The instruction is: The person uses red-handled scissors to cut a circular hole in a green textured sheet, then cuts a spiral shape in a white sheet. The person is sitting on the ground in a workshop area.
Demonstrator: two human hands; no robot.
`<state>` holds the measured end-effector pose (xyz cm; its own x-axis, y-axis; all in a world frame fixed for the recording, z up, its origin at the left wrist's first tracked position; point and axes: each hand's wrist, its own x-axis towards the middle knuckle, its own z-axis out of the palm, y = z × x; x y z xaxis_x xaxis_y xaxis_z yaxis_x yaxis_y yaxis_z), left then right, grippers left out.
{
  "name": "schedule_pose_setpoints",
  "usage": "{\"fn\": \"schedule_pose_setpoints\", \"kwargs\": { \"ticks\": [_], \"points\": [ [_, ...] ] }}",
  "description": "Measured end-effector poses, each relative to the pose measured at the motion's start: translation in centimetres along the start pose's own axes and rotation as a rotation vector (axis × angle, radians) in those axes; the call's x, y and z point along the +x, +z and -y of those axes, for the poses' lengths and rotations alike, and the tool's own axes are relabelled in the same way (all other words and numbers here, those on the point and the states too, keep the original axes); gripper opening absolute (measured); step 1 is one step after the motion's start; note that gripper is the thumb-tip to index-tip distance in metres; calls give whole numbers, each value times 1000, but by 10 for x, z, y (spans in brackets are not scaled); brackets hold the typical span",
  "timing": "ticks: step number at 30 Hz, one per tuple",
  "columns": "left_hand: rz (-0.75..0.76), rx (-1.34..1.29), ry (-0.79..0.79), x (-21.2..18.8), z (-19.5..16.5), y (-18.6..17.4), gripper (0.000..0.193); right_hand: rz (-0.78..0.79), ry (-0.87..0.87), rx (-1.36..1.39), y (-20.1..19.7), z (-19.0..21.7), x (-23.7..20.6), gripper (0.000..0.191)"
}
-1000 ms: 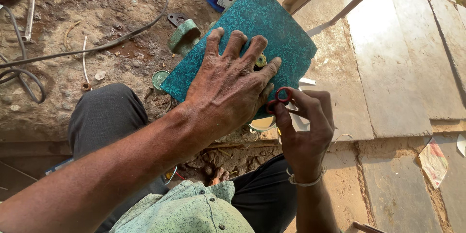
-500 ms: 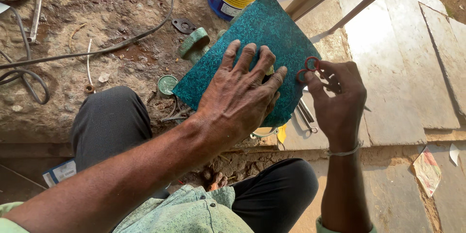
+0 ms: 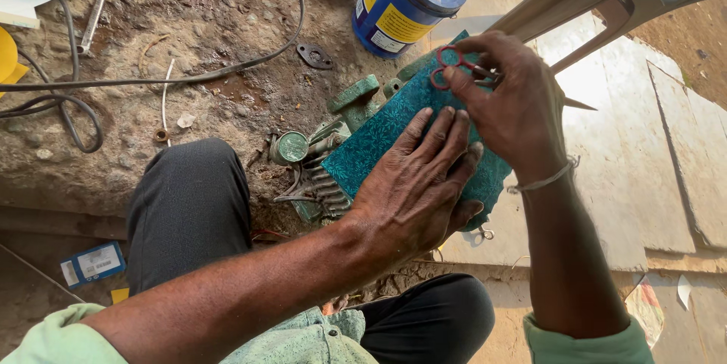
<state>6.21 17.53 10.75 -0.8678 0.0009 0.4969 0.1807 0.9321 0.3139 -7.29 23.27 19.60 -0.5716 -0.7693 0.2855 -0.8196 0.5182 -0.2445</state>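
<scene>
Both hands work at a teal sheet (image 3: 371, 144) lying over a green machine part (image 3: 326, 152) on the ground: the left hand (image 3: 416, 190) presses flat with fingers spread, while the right hand (image 3: 507, 99) grips red-handled scissors (image 3: 447, 68) at the sheet's top edge, beside a blue can (image 3: 409, 0).

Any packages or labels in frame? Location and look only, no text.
Blue tub: top centre on the ground, round, blue lid, yellow-and-white label on its side.
Small blue box: lower left beside the knee, flat rectangle with a white label.
No screens or signs.
</scene>
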Motion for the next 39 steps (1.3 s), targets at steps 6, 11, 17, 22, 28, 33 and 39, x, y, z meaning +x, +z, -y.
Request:
{"fn": "schedule_pose_setpoints", "kwargs": {
  "ticks": [6, 11, 17, 22, 28, 33, 39],
  "points": [
    [-7, 5, -5, -1, 0, 2, 69, 20, -29, 40, 5, 9, 2, 29],
    [1, -17, -7, 0, 1, 3, 70, 7, 24, -72, 0, 10, 8, 28],
    [13, 83, -21, 0, 0, 2, 76, 122, -94, 70, 3, 21, 0, 35],
    [76, 25, -28, 4, -1, -2, 73, 154, -11, 51, 0, 22, 4, 32],
    [114, 7, -46, 5, -6, -6, 69, 254, 99, 150, 3, 19, -2, 36],
    [237, 80, 22, -2, -20, -2, 62, 230, 46, 168, 2, 18, 1, 37],
    [234, 67, 75, -14, -26, 1, 84, 242, 58, 188, 3, 21, -5, 38]
  ]
}}
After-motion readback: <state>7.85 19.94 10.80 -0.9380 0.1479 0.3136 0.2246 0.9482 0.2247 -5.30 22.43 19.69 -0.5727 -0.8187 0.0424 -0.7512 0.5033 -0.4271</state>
